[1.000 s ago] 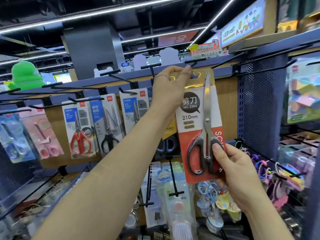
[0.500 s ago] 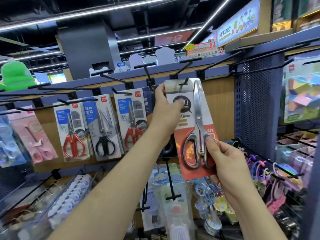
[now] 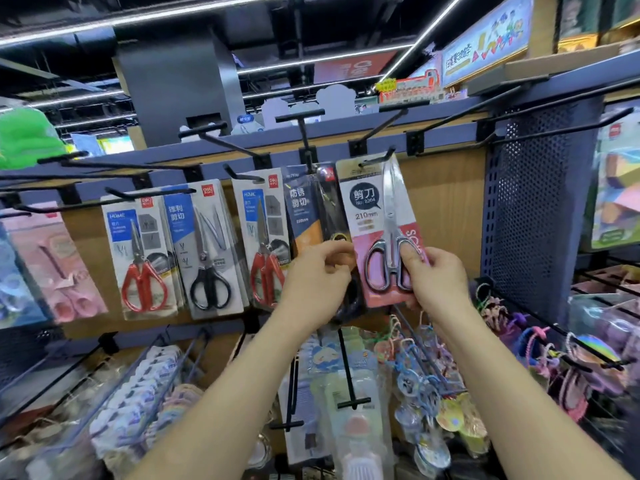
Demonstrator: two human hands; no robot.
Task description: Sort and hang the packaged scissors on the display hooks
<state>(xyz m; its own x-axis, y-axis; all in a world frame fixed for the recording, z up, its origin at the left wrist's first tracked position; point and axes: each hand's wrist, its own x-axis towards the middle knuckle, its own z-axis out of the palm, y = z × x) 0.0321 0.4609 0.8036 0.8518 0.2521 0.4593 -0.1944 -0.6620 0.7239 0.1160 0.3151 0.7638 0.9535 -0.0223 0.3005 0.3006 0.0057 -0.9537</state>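
Note:
A red-and-white pack of silver 210 mm scissors (image 3: pixel 367 209) hangs with its top slot on a black hook (image 3: pixel 377 161) in the top row. My right hand (image 3: pixel 438 277) pinches the pack's lower right corner, thumb on the front by the handles. My left hand (image 3: pixel 315 282) is just left of it, fingers curled on the lower part of the neighbouring dark scissors pack (image 3: pixel 303 211). Further left hang a red-handled pack (image 3: pixel 138 258), a black-handled pack (image 3: pixel 206 251) and another red-handled pack (image 3: pixel 263 237).
Several bare black hooks (image 3: pixel 221 142) jut out above the row. A perforated blue panel (image 3: pixel 533 216) stands at the right, with hair ties on pegs (image 3: pixel 540 337) below it. Under my arms, lower pegs (image 3: pixel 348 368) carry small packaged goods. Pink packs (image 3: pixel 52 258) hang far left.
The silver scissors pack came down from above the hook and now hangs on it. My left hand left the pack's top and dropped to the neighbouring dark pack.

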